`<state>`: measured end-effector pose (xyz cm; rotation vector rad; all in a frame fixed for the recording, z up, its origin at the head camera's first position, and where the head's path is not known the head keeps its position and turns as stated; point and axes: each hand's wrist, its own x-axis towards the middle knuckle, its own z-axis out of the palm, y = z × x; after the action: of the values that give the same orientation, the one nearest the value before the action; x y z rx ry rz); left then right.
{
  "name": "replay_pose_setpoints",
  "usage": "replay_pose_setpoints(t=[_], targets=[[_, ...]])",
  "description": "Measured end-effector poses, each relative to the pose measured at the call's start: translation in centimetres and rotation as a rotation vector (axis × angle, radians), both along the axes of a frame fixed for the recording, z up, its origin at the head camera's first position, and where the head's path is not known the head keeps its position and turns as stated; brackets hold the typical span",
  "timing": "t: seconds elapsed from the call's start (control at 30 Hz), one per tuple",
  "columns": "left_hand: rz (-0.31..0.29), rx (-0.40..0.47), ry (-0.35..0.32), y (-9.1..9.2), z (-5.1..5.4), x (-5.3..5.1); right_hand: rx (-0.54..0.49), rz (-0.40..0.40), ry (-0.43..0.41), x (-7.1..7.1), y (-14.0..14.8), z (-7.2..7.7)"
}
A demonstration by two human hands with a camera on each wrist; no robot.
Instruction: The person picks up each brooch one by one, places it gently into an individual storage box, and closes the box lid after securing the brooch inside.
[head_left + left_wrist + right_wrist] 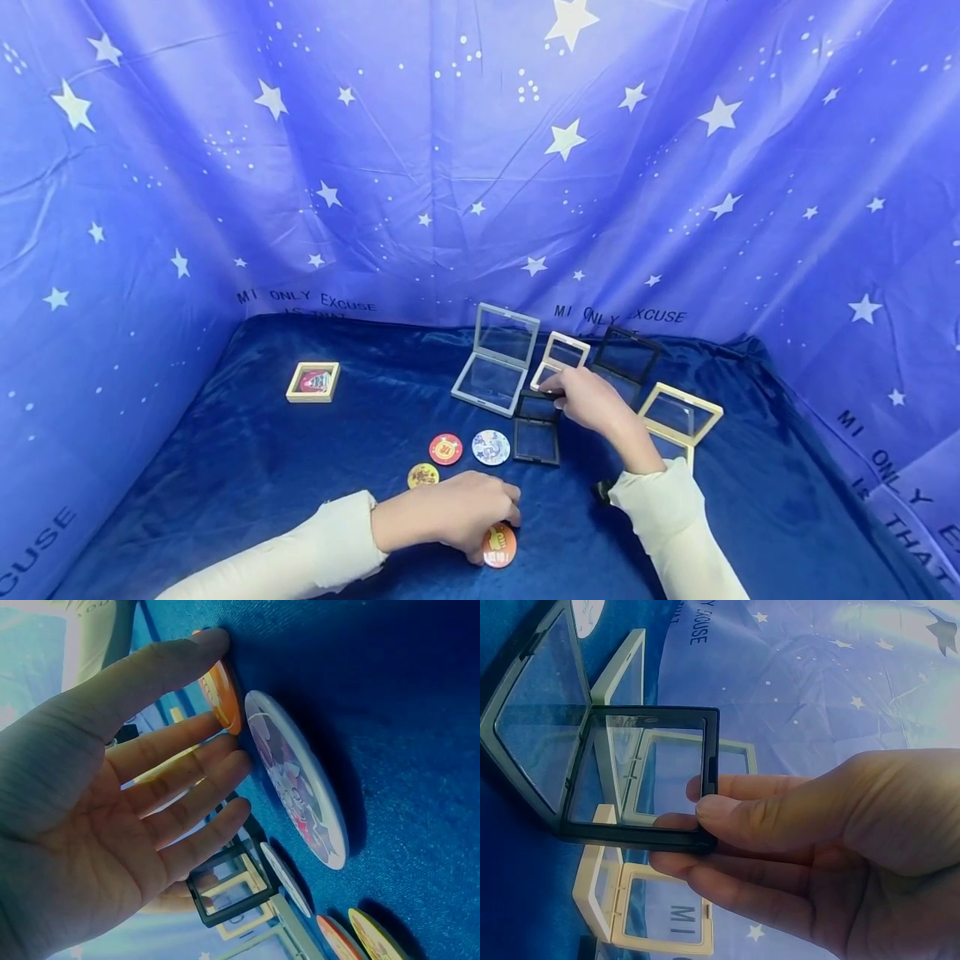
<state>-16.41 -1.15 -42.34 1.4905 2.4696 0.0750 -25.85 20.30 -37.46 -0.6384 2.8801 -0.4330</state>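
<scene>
My left hand (472, 510) pinches an orange round badge (498, 546) by its rim, thumb on one side and index finger on the other. Under that hand lies a larger pale badge with a printed figure (296, 780), hidden from the head view. My right hand (802, 832) grips the raised edge of a small black display frame (711, 742) between thumb and fingers. This frame stands unfolded, its lower half (536, 442) on the blue cloth. Near the left hand lie a red badge (446, 449), a blue-and-white badge (491, 447) and a yellow badge (423, 476).
Behind stand unfolded frames: a grey one (484, 380), a pinkish one (551, 365) and a larger black one (651, 342). A cream frame (705, 406) is partly behind my right arm. At the left lies a closed cream frame (291, 392) with a badge inside. Starry curtains surround the cloth.
</scene>
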Motion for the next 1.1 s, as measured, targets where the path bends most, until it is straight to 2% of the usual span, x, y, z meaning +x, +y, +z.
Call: replay_pose_setpoints(t=[0.73, 1.1], targets=[[0.028, 0.048, 0.027, 0.19, -0.53, 0.30, -0.014, 0.008, -0.019, -0.01, 0.10, 0.08], [0.067, 0.038, -0.021, 0.18, -0.34, 0.21, -0.022, -0.002, -0.029, -0.05, 0.08, -0.13]])
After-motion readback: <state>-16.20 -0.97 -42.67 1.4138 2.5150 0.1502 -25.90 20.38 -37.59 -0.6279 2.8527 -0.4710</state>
